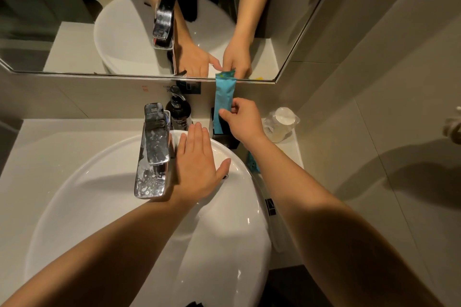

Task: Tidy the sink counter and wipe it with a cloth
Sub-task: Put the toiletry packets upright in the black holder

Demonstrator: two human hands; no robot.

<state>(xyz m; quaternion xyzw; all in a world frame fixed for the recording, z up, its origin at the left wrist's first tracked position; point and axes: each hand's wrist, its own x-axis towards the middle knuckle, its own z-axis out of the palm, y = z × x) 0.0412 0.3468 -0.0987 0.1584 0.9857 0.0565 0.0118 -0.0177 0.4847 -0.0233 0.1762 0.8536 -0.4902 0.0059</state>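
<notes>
My right hand (245, 119) pinches a long teal packet (223, 99) and holds it upright above a black holder (225, 138) at the back right of the counter. The packet's lower end sits in or just over the holder; I cannot tell which. My left hand (197, 162) hovers flat with fingers together and thumb out over the white basin (99, 197), right of the chrome tap (153, 152). It holds nothing. No cloth is in view.
A dark pump bottle (178, 109) stands behind the tap. A wrapped plastic cup (280, 123) sits at the counter's far right corner. Another teal item (253, 163) and a dark sachet (270, 205) lie on the narrow counter strip right of the basin. A mirror (99, 20) hangs above.
</notes>
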